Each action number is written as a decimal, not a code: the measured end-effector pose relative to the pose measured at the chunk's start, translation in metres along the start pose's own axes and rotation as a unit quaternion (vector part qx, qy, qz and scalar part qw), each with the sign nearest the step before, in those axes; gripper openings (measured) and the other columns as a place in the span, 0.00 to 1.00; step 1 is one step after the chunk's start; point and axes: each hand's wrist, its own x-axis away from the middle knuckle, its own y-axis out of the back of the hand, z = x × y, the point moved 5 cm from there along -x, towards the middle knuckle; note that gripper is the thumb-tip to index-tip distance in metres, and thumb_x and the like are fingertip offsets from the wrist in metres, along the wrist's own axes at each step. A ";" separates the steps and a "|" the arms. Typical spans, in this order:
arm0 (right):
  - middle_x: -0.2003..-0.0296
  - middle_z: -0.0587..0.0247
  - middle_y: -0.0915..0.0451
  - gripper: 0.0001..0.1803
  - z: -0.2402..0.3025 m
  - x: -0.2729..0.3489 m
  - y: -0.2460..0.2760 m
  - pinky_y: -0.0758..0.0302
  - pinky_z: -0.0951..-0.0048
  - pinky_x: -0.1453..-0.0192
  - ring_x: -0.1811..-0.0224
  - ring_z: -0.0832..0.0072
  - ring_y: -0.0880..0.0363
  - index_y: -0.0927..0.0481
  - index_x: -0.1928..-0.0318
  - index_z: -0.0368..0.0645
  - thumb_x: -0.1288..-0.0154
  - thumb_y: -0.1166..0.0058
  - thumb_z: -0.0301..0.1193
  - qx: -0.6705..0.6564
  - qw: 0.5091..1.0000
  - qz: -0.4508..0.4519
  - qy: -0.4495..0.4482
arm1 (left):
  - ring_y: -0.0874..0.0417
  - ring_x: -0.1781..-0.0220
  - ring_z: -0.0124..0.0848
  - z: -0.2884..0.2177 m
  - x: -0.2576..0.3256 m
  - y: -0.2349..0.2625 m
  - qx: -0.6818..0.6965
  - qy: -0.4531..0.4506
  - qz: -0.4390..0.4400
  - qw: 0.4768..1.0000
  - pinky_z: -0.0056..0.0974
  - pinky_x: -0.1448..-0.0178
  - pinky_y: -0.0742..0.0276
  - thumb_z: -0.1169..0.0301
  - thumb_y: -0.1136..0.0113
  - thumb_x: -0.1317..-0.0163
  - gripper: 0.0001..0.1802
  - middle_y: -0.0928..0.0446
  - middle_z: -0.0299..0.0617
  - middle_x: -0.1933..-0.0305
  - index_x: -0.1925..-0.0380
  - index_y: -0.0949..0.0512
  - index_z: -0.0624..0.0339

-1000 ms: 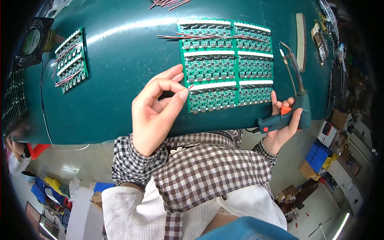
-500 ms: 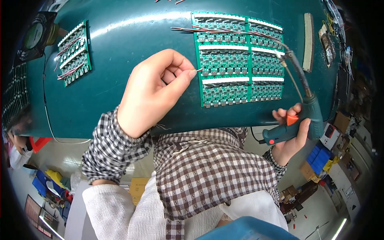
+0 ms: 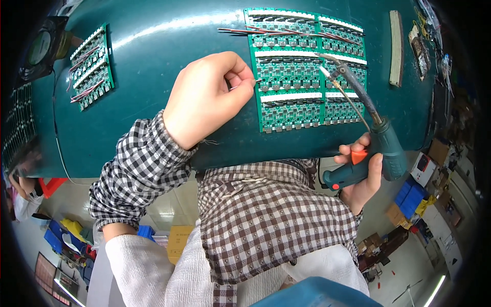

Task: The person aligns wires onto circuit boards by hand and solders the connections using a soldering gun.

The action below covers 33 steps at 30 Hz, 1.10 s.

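My left hand (image 3: 215, 94) pinches a thin wire (image 3: 258, 80) between thumb and fingertips; its short end pokes out at the left edge of a green circuit board panel (image 3: 289, 77). The panel carries rows of white connectors and small parts. Red, white and black wires (image 3: 286, 33) lie across its top row. My right hand (image 3: 362, 176) grips a dark green soldering gun (image 3: 391, 151) by its handle, near an orange trigger. The soldering gun's bent metal tip (image 3: 327, 56) and thin feed tube (image 3: 350, 102) hang over the panel's middle, pointing left toward the pinched wire.
A smaller board panel (image 3: 93, 66) with wires on it lies at the left of the green table (image 3: 153, 66). Beyond it stands a black fan (image 3: 43, 48) with a cable. At the right are a pale strip (image 3: 396, 48) and a dark scrap piece (image 3: 419, 53).
The soldering gun has moved left, bringing its tip from the panel's right side to over its middle. My left hand has shifted slightly up and right with the wire.
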 end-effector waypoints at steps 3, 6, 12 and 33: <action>0.66 0.59 0.27 0.25 0.002 0.003 -0.002 0.17 0.71 0.63 0.62 0.68 0.21 0.34 0.52 0.34 0.36 0.50 0.45 0.027 1.000 -0.008 -0.005 | 0.23 0.76 0.30 -0.003 -0.002 0.002 -0.025 -0.030 -0.067 0.997 0.33 0.69 0.28 0.72 0.43 0.52 0.05 0.26 0.41 0.79 0.76 0.23 0.63; 0.67 0.59 0.27 0.26 0.003 0.008 -0.004 0.17 0.72 0.66 0.64 0.69 0.21 0.34 0.52 0.32 0.37 0.49 0.45 0.048 0.998 -0.027 -0.021 | 0.24 0.78 0.30 -0.004 -0.003 0.004 -0.055 -0.045 -0.072 0.995 0.33 0.70 0.28 0.72 0.43 0.52 0.05 0.26 0.41 0.80 0.76 0.23 0.62; 0.71 0.58 0.27 0.26 0.006 0.011 -0.016 0.17 0.72 0.71 0.71 0.70 0.21 0.32 0.54 0.30 0.39 0.47 0.43 0.095 0.994 -0.043 -0.039 | 0.32 0.77 0.16 -0.001 -0.006 0.004 -0.040 -0.036 -0.031 0.998 0.24 0.73 0.36 0.76 0.42 0.46 0.05 0.26 0.32 0.76 0.71 0.24 0.67; 0.73 0.58 0.25 0.27 0.001 0.009 -0.027 0.20 0.67 0.66 0.72 0.67 0.21 0.28 0.55 0.27 0.45 0.41 0.40 0.096 0.993 -0.016 -0.062 | 0.33 0.77 0.15 0.000 -0.003 0.002 -0.038 -0.038 -0.074 0.996 0.23 0.74 0.35 0.76 0.39 0.48 0.05 0.26 0.32 0.78 0.72 0.23 0.67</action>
